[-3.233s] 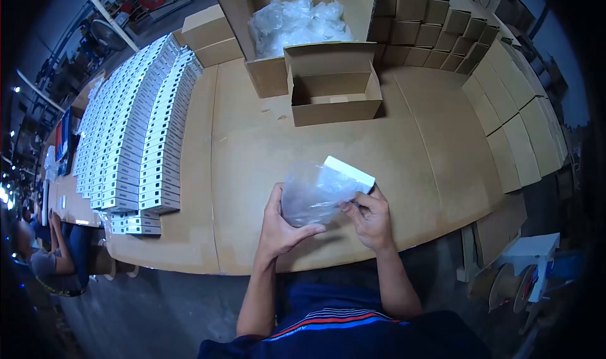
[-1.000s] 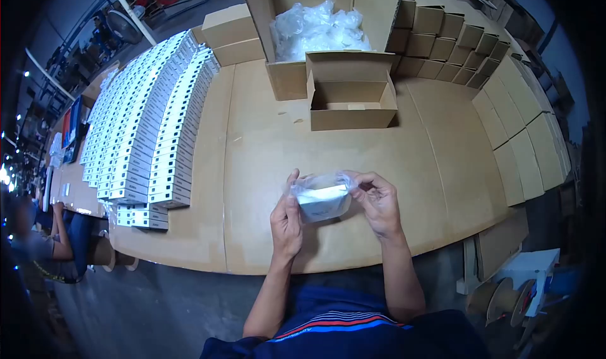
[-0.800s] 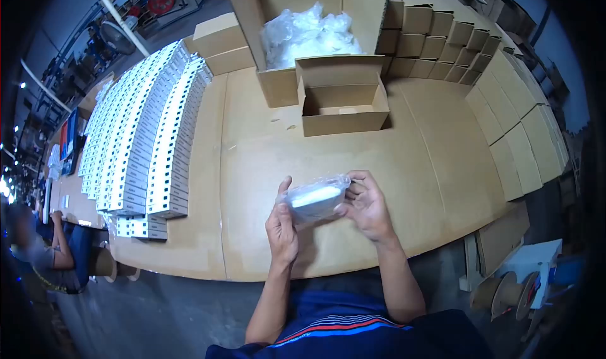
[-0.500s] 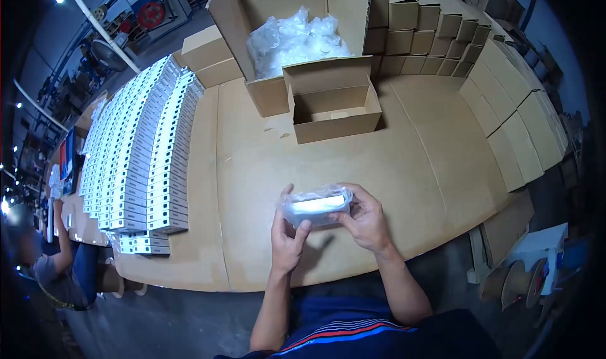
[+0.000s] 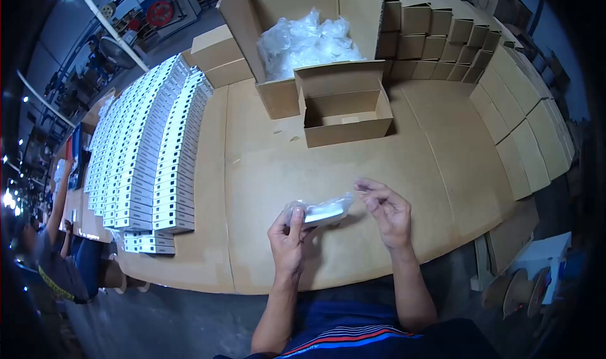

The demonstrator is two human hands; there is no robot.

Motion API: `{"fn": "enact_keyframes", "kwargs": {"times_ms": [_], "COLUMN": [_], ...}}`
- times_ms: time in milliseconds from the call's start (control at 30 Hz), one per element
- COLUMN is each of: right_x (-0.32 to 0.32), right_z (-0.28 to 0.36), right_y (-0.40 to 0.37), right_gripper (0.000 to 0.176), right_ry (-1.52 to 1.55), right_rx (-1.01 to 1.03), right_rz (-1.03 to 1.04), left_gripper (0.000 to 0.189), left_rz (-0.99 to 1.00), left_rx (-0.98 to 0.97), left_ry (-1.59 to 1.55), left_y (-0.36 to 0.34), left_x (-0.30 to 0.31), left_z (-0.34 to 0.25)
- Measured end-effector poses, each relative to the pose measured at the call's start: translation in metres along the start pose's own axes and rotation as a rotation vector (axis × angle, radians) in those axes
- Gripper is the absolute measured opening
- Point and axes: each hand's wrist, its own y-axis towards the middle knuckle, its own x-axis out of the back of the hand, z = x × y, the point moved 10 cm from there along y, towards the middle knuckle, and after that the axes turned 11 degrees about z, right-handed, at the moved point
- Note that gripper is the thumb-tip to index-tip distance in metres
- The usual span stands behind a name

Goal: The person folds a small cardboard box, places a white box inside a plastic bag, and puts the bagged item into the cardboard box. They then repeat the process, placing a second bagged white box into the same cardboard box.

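Observation:
A white item wrapped in clear plastic (image 5: 323, 211) is held over the near part of the table by my left hand (image 5: 289, 240), whose thumb lies on top of its left end. My right hand (image 5: 389, 215) is raised just right of the wrap, apart from it, with fingers partly bent and spread and nothing visible between them. Beyond both hands, an open small cardboard box (image 5: 347, 130) stands on the cardboard-covered table (image 5: 265, 176). Behind it, a large open carton (image 5: 278, 99) holds crumpled clear plastic bags (image 5: 309, 43).
Stacked white boxes (image 5: 136, 151) fill the table's left side. Closed brown cartons (image 5: 218, 56) stand behind them. Small open brown boxes (image 5: 424, 47) are stacked at the back right, larger ones (image 5: 530, 129) at the right edge. A co-worker (image 5: 63, 264) sits far left; spools (image 5: 517, 289) are lower right.
My right hand has let go of the wrapped item and moved right. The item is now tilted, in my left hand alone. The co-worker's arm has risen. The view has shifted slightly.

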Motion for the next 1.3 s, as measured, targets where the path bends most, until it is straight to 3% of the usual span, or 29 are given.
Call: {"fn": "enact_keyframes", "kwargs": {"times_ms": [33,167,200,433,500,700,867,1000,1100,1133,1200,1300], "right_x": [-0.004,-0.044,-0.048,-0.044,-0.041,-0.037,-0.042,-0.053,-0.059,-0.059,-0.038,0.005], "right_z": [0.010,0.005,0.003,-0.014,-0.015,-0.002,0.027,0.048,0.061,0.062,0.075,0.079], "right_y": [0.002,0.006,0.007,0.005,0.004,0.007,0.015,0.020,0.028,0.031,0.053,0.081], "right_gripper": [0.014,0.028,0.036,0.035,0.034,0.034,0.037,0.033,0.027,0.025,0.024,0.022], "right_ry": [-0.010,-0.238,-0.359,-0.339,-0.329,-0.361,-0.649,-0.911,-1.027,-1.055,-1.034,-0.989], "right_rx": [0.070,-0.110,-0.145,-0.308,-0.280,-0.226,-0.025,0.113,0.166,0.172,0.255,0.326], "right_rz": [0.043,0.407,0.414,0.348,0.331,0.336,0.369,0.514,0.626,0.655,0.485,0.111], "left_gripper": [0.027,0.028,0.027,0.022,0.023,0.068,0.023,0.022,0.035,0.043,0.059,0.079], "left_rz": [0.006,0.019,0.034,0.093,0.064,0.405,0.400,0.426,0.544,0.480,0.356,0.266], "left_rx": [-0.005,0.008,0.002,0.017,0.037,-0.120,-0.071,-0.028,-0.114,-0.100,-0.071,-0.249], "left_ry": [-0.005,0.022,0.024,-0.067,-0.142,0.452,0.498,0.528,0.649,0.576,0.423,1.004], "left_y": [0.001,0.002,0.001,0.003,-0.001,-0.007,-0.004,0.006,0.016,0.021,0.031,0.069], "left_x": [-0.003,-0.009,-0.010,-0.005,-0.012,-0.043,-0.042,-0.038,-0.051,-0.051,-0.057,-0.055], "left_z": [-0.004,-0.005,-0.003,0.002,-0.006,-0.034,-0.030,-0.022,-0.028,-0.031,-0.039,-0.048]}}
